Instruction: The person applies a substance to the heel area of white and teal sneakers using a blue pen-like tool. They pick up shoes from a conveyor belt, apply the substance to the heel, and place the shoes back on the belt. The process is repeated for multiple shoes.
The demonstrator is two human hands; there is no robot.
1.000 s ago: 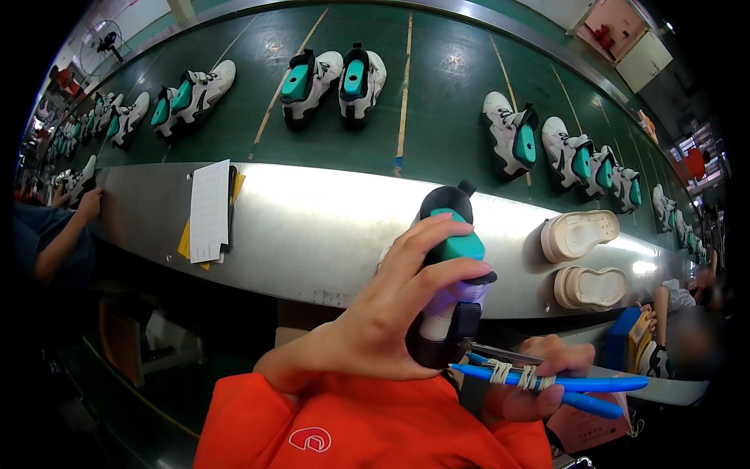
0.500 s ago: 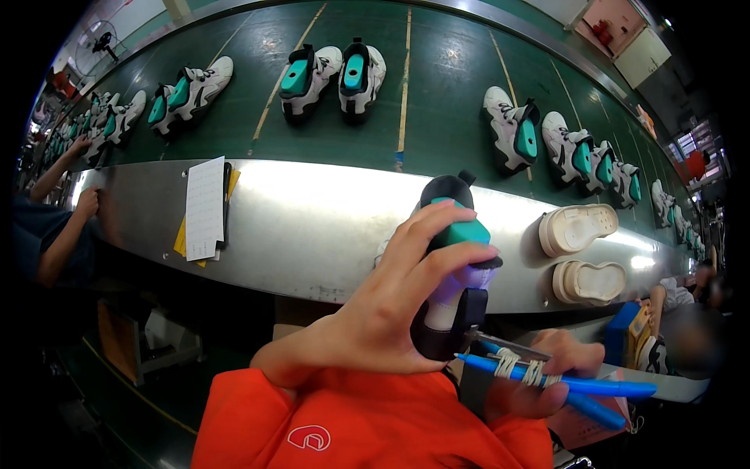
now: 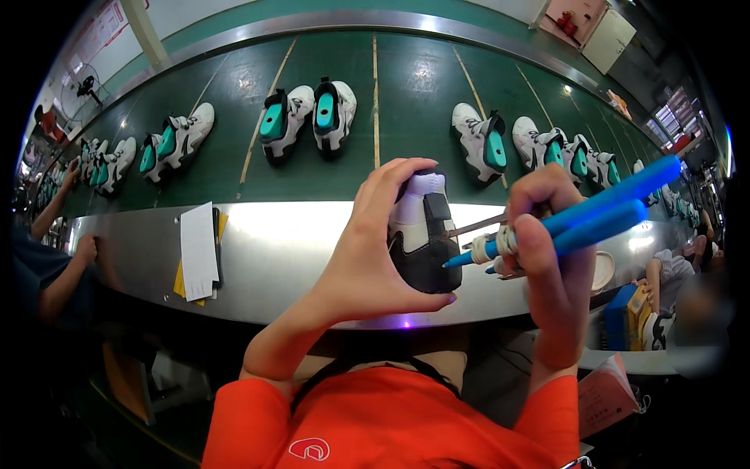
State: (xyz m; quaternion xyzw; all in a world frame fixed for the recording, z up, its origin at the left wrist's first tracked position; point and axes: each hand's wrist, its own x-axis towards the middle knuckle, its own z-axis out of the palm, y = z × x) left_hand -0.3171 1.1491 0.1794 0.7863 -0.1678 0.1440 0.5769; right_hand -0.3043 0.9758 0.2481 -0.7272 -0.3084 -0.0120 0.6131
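My left hand [image 3: 353, 242] is wrapped around a black, white and pale lilac sneaker [image 3: 414, 254], its heel turned toward me. The thumb lies along the sole end and the fingers reach over the collar. In my right hand [image 3: 556, 270] are blue pens [image 3: 609, 215] bound together with pale rubber bands [image 3: 494, 244]. A thin metal tool [image 3: 478, 225] sticks out from the same hand, its tip at the heel's dark edge; its kind cannot be told. One pen tip is at or very near the black heel panel.
A steel ledge [image 3: 273, 250] runs before me, holding papers [image 3: 200, 254] at left and a cream shoe form [image 3: 601, 270] partly behind my right hand. Beyond it, a green conveyor [image 3: 414, 94] carries sneakers [image 3: 334, 117] with teal inserts. Other people work at both sides.
My right hand has risen with the pens and now works higher at the heel. The sneaker has tipped, so its teal insert no longer shows. The head view has shifted.
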